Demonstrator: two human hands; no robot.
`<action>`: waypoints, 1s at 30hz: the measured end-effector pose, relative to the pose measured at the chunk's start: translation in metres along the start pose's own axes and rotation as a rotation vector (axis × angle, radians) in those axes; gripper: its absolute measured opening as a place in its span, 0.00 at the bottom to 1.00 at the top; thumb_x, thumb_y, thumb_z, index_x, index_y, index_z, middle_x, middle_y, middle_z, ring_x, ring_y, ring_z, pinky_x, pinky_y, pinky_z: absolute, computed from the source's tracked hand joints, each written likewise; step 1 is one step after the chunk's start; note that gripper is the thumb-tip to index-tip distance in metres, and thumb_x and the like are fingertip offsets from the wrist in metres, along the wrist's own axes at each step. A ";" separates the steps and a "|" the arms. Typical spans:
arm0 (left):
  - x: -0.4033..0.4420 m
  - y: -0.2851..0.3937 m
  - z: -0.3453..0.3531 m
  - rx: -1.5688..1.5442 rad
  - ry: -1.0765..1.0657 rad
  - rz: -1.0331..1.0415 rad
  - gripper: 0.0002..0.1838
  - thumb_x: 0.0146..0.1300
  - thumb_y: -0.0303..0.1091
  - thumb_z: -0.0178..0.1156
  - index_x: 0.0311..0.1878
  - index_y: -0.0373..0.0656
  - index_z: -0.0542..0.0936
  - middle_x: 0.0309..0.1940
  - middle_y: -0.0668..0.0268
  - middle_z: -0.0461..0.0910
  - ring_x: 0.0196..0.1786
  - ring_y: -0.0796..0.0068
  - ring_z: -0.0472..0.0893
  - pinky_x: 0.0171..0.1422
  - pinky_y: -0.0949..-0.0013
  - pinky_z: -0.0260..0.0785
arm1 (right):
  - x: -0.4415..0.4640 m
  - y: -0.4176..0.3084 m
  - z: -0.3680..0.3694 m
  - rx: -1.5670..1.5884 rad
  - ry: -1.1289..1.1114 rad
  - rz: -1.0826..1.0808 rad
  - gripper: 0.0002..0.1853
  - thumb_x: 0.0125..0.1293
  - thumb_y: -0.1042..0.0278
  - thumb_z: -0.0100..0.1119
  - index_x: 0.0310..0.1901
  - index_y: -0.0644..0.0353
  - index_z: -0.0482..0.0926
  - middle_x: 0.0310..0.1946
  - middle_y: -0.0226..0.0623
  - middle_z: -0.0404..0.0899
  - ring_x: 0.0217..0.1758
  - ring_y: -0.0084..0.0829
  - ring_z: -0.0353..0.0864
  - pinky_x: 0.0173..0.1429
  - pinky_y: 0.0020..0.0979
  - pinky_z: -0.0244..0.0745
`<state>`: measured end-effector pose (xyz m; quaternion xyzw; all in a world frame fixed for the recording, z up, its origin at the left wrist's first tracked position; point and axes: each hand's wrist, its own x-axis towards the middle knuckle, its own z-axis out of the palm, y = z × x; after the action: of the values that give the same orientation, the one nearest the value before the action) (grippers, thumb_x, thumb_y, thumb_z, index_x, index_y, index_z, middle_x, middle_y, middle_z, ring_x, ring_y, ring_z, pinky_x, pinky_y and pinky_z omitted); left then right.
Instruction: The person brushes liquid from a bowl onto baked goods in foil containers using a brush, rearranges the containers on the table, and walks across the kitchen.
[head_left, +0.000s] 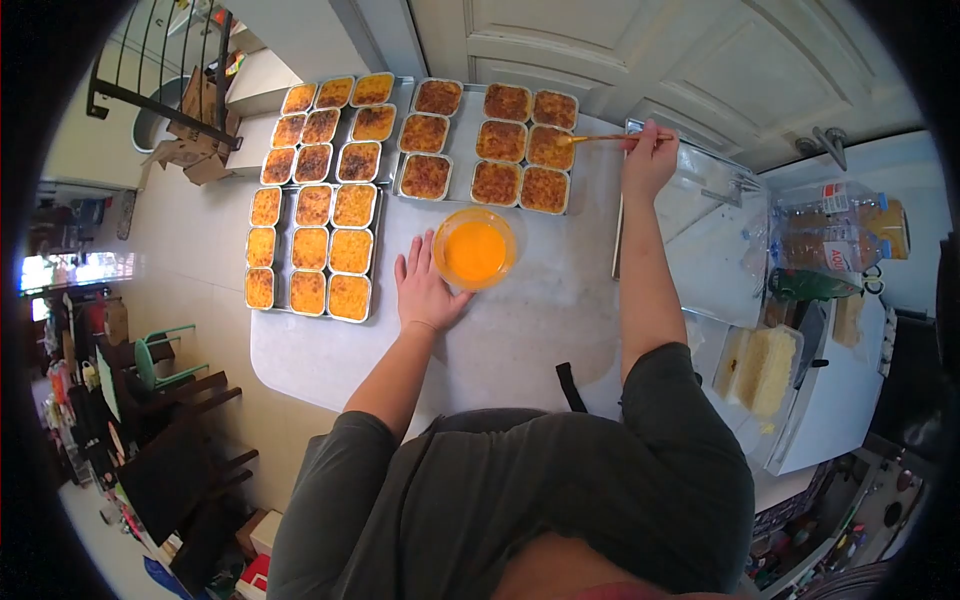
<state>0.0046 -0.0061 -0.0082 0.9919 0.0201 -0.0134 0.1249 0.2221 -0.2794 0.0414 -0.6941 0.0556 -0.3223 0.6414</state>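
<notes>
My right hand (pixel 650 165) grips a slim brush (pixel 598 138) by its handle, reaching out over the table. The brush's tip is on or just above the browned top of a baked dish in a foil tin (pixel 548 152). My left hand (pixel 428 295) lies flat on the white table with its fingers spread. Its thumb and fingers are around the near left side of a clear bowl (pixel 509 264), which holds bright orange liquid (pixel 474 250). Whether the thumb touches the bowl I cannot tell.
More filled foil tins (pixel 311 250) stand in rows on metal trays at the left and back. At the right are a large metal tray (pixel 700 240), plastic bottles (pixel 830 225) and a container (pixel 735 345) with a pale yellow block (pixel 770 370). A black strap (pixel 570 387) hangs at the near edge.
</notes>
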 end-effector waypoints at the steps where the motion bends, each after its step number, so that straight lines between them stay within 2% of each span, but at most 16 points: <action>1: 0.000 0.001 -0.001 -0.003 0.001 -0.002 0.47 0.48 0.62 0.60 0.70 0.48 0.59 0.72 0.61 0.54 0.75 0.61 0.51 0.74 0.49 0.39 | 0.002 0.001 0.002 0.067 0.014 0.026 0.12 0.70 0.63 0.53 0.35 0.62 0.68 0.18 0.33 0.75 0.20 0.24 0.77 0.25 0.23 0.71; 4: 0.000 0.002 -0.001 -0.003 0.005 -0.005 0.47 0.48 0.62 0.60 0.70 0.48 0.59 0.72 0.60 0.55 0.75 0.61 0.51 0.74 0.49 0.40 | 0.002 0.003 0.015 0.137 -0.051 0.122 0.11 0.70 0.62 0.52 0.35 0.62 0.68 0.19 0.33 0.75 0.20 0.23 0.77 0.26 0.23 0.71; 7: 0.000 0.000 0.001 -0.002 0.011 0.000 0.48 0.48 0.62 0.60 0.70 0.48 0.59 0.72 0.60 0.55 0.75 0.62 0.51 0.74 0.49 0.40 | 0.000 -0.001 0.017 -0.197 -0.101 0.002 0.12 0.70 0.63 0.52 0.35 0.63 0.68 0.18 0.33 0.75 0.19 0.23 0.77 0.26 0.24 0.71; 10: 0.000 -0.002 0.002 -0.004 0.016 0.002 0.48 0.48 0.62 0.60 0.70 0.48 0.59 0.72 0.61 0.55 0.75 0.62 0.51 0.75 0.49 0.39 | 0.006 -0.011 0.007 -0.184 -0.044 -0.043 0.12 0.70 0.63 0.52 0.34 0.63 0.69 0.18 0.33 0.75 0.19 0.23 0.77 0.26 0.24 0.71; 13: 0.000 0.000 0.003 0.000 0.010 -0.002 0.48 0.48 0.62 0.60 0.70 0.48 0.59 0.72 0.61 0.55 0.75 0.62 0.51 0.75 0.49 0.39 | 0.005 -0.008 0.008 0.027 -0.090 0.054 0.11 0.70 0.62 0.52 0.36 0.62 0.68 0.22 0.34 0.77 0.20 0.23 0.77 0.27 0.23 0.72; 16: 0.000 0.001 0.001 -0.007 0.007 -0.002 0.48 0.48 0.63 0.60 0.70 0.48 0.59 0.72 0.61 0.55 0.75 0.62 0.51 0.74 0.49 0.39 | -0.003 -0.002 0.011 -0.066 -0.228 0.074 0.11 0.70 0.63 0.51 0.36 0.62 0.68 0.22 0.33 0.76 0.20 0.22 0.76 0.27 0.23 0.71; 22: -0.001 -0.001 0.002 -0.006 0.023 0.009 0.48 0.48 0.63 0.60 0.69 0.48 0.60 0.72 0.60 0.55 0.74 0.61 0.52 0.74 0.49 0.40 | 0.016 -0.003 -0.008 -0.095 -0.061 -0.060 0.10 0.70 0.64 0.52 0.35 0.63 0.69 0.19 0.33 0.75 0.20 0.23 0.77 0.27 0.24 0.71; 25: 0.000 0.000 0.001 -0.009 0.025 0.008 0.47 0.48 0.63 0.59 0.69 0.48 0.60 0.72 0.60 0.55 0.74 0.60 0.52 0.74 0.48 0.40 | 0.015 -0.009 -0.002 0.045 -0.049 0.092 0.10 0.70 0.65 0.52 0.35 0.63 0.69 0.19 0.33 0.76 0.20 0.23 0.77 0.27 0.24 0.71; 28: 0.000 0.000 0.001 -0.010 0.018 0.010 0.47 0.48 0.63 0.59 0.69 0.49 0.60 0.71 0.60 0.55 0.74 0.60 0.52 0.74 0.48 0.40 | 0.010 -0.007 0.005 -0.057 -0.187 0.051 0.11 0.70 0.64 0.52 0.35 0.63 0.69 0.19 0.33 0.76 0.20 0.22 0.77 0.27 0.24 0.71; 30: 0.000 -0.001 0.002 -0.013 0.020 0.011 0.47 0.48 0.63 0.59 0.69 0.49 0.60 0.71 0.60 0.55 0.74 0.60 0.52 0.74 0.48 0.40 | 0.015 -0.006 0.001 -0.148 -0.141 -0.003 0.11 0.70 0.63 0.52 0.36 0.63 0.70 0.19 0.34 0.76 0.20 0.22 0.77 0.27 0.24 0.71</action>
<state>0.0047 -0.0055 -0.0102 0.9912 0.0163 -0.0025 0.1314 0.2328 -0.2852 0.0526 -0.7606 0.0329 -0.2685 0.5902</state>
